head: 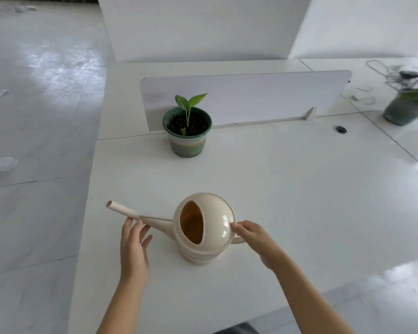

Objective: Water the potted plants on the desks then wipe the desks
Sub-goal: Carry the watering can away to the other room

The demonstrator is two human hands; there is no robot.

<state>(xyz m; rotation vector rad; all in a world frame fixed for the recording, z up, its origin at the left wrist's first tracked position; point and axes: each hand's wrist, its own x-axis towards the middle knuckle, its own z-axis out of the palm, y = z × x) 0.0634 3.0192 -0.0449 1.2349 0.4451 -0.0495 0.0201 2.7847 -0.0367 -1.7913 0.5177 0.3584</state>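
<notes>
A cream watering can stands on the white desk near its front edge, spout pointing left. My right hand grips the can's handle on its right side. My left hand is open under the spout, fingertips close to or touching it. Farther back stands a green pot holding a small leafy plant, just in front of a low white divider. A second potted plant shows blurred at the right, behind a glass panel.
A round cable hole sits in the desk to the right. Cables and wire lie on the far desk. The desk's left edge drops to a pale floor with a round clear lid on it.
</notes>
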